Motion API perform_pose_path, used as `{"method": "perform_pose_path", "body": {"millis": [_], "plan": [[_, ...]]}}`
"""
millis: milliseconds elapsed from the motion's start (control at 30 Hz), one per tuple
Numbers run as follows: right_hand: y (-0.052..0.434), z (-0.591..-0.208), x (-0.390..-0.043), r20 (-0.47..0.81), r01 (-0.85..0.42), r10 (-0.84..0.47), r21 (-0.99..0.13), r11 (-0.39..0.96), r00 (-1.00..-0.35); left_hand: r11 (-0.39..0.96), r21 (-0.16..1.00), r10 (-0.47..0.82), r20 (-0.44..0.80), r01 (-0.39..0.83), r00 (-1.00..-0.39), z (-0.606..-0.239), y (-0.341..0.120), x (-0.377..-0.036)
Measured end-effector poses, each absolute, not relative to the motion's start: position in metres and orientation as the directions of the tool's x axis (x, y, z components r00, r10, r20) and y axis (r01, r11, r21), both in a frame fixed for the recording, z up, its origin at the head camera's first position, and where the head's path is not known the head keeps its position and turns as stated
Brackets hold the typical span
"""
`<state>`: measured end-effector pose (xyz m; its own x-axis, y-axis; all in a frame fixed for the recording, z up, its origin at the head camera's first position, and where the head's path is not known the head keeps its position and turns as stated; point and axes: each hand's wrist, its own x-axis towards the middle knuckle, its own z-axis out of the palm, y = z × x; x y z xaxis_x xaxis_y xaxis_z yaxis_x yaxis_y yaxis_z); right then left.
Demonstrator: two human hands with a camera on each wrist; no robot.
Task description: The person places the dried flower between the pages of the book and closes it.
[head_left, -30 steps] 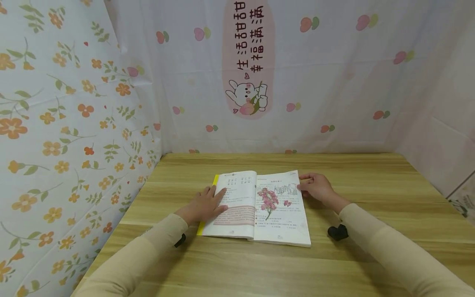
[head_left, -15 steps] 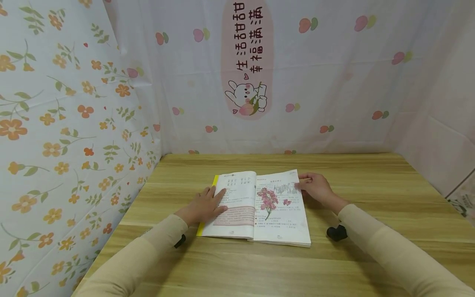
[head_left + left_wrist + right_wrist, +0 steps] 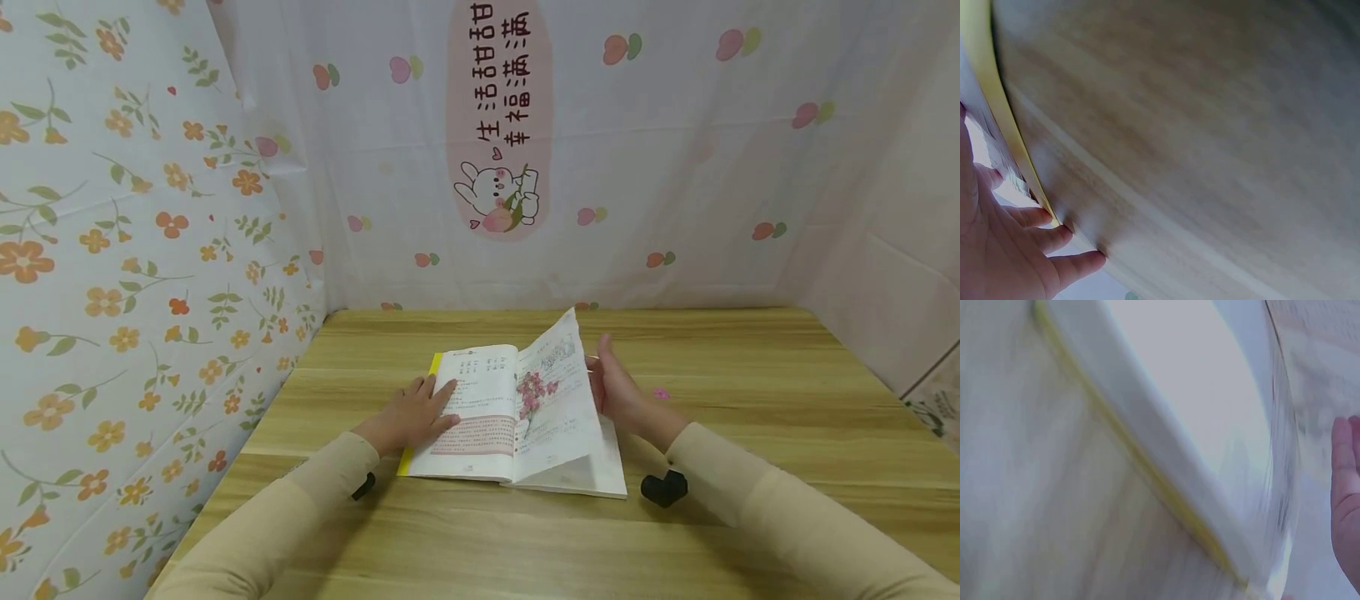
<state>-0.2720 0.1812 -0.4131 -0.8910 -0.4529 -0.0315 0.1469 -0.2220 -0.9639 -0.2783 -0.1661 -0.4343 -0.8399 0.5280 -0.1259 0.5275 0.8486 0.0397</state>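
An open book (image 3: 476,454) with a yellow edge lies on the wooden table. My left hand (image 3: 408,417) rests on its left page, fingers spread. In the left wrist view, the fingertips (image 3: 1060,237) of that hand reach the book's yellow edge. The right-hand page (image 3: 558,433) stands raised at a slant, its top corner up. Behind its outer edge is my right hand (image 3: 626,400), thumb upright and apart from the paper, fingers partly hidden by the page. A pink flower sprig (image 3: 531,393) shows on the raised page. The right wrist view is blurred, with straight fingers (image 3: 1342,450) at its edge.
A small pink petal-like piece (image 3: 662,393) lies on the table (image 3: 480,550) beyond the right wrist. Dark pieces (image 3: 663,489) show at both wrists. A patterned curtain (image 3: 375,267) hangs behind the table, and a floral one (image 3: 150,333) at the left.
The right-hand page has lifted and tilted leftward with the flower sprig. My right hand has turned thumb-up behind it. The pink piece on the table has come into view. The left hand stays put.
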Motion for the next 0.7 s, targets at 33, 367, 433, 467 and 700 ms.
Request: {"method": "perform_pose_path", "body": {"millis": [33, 367, 433, 467, 700], "plan": [[0.176, -0.412, -0.269, -0.028, 0.149, -0.469, -0.963, -0.224, -0.883, 0.85, 0.038, 0.525, -0.13, 0.525, -0.841, -0.434, -0.166, -0.279], [0.138, -0.421, -0.24, 0.01, -0.152, -0.509, -0.959, 0.239, -0.861, 0.865, 0.077, 0.502, -0.159, 0.496, -0.85, -0.433, -0.166, -0.279], [0.131, -0.423, -0.235, 0.024, -0.218, -0.506, -0.919, 0.327, -0.862, 0.866, 0.071, 0.5, -0.159, 0.495, -0.851, -0.434, -0.167, -0.279], [0.128, -0.424, -0.233, 0.029, -0.247, -0.504, -0.895, 0.372, -0.863, 0.865, 0.066, 0.501, -0.157, 0.497, -0.851, -0.435, -0.167, -0.279], [0.115, -0.424, -0.222, 0.069, -0.476, -0.603, -0.688, 0.548, -0.795, 0.859, 0.053, 0.51, -0.165, 0.509, -0.844, -0.433, -0.17, -0.279]]}}
